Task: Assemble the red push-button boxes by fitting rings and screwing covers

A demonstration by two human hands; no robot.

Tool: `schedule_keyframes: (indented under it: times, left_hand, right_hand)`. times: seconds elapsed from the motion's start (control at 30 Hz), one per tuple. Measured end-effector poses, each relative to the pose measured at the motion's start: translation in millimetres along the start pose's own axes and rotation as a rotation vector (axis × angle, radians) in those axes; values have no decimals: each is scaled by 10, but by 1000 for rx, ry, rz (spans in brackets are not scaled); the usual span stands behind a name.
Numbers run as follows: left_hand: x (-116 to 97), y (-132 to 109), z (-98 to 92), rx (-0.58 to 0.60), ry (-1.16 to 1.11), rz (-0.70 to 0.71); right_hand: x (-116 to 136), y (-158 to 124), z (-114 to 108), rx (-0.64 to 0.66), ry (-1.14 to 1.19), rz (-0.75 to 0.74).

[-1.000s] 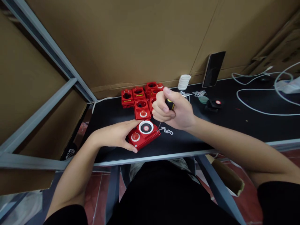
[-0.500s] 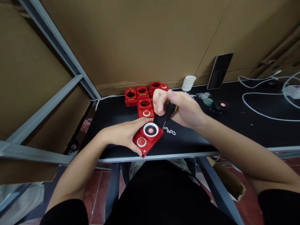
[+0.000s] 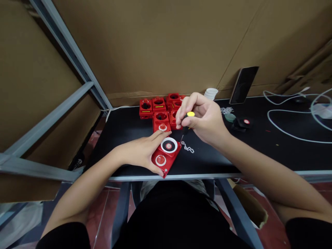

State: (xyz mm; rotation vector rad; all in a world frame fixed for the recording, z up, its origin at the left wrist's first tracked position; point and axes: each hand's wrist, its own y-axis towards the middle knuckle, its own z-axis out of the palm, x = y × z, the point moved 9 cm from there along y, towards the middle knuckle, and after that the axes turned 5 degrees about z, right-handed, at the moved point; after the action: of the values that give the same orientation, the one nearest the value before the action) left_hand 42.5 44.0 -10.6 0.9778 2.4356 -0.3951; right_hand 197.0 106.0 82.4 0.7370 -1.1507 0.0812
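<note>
The left hand (image 3: 141,152) lies flat and part open on the near edge of the table (image 3: 124,128), fingers stretched along the far side and thumb curled around the near side of a red box (image 3: 166,155), pinning it there. The box sits tilted near the table's front edge, with a white-ringed black round button on its top and a smaller red dome beside that. The right hand (image 3: 204,119) is curled closed around a screwdriver (image 3: 187,119), fingertips pinching the black handle just below its yellow cap. The shaft runs down and to the left; its tip meets the far right corner of the box, though the exact contact is too small to make out. Much of the handle is hidden by the fingers.

Just right of the box lies a small heap of white screws (image 3: 188,148). Beyond the hands stands a cluster of red housings (image 3: 158,107), some open on top showing dark round holes, partly blocked by the right hand. Further right are a stack of white rings (image 3: 210,92), a scatter of small white parts (image 3: 226,110), a black button part (image 3: 242,122), a dark phone (image 3: 243,84) leaning on the cardboard wall, and white cable (image 3: 285,124) looping off the right edge.
</note>
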Motion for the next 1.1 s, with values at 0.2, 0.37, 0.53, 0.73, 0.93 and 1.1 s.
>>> schedule_keyframes:
  times: [0.2, 0.37, 0.53, 0.73, 0.93, 1.1]
  left_hand:
    - [-205, 117, 15, -37, 105, 116]
    - [-251, 175, 27, 54, 39, 150]
    - [-269, 172, -16, 89, 92, 43]
    - [-303, 214, 3, 52, 177, 60]
    - [-208, 227, 35, 36, 34, 111]
    - [-133, 205, 30, -52, -107, 199]
  right_hand:
    - [116, -150, 27, -53, -87, -31]
    - [-2, -134, 52, 2, -21, 89]
    - [9, -48, -68, -104, -71, 100]
    - [75, -97, -158, -233, -183, 120]
    - [142, -88, 72, -106, -16, 86]
    - [113, 3, 307, 114, 48, 135]
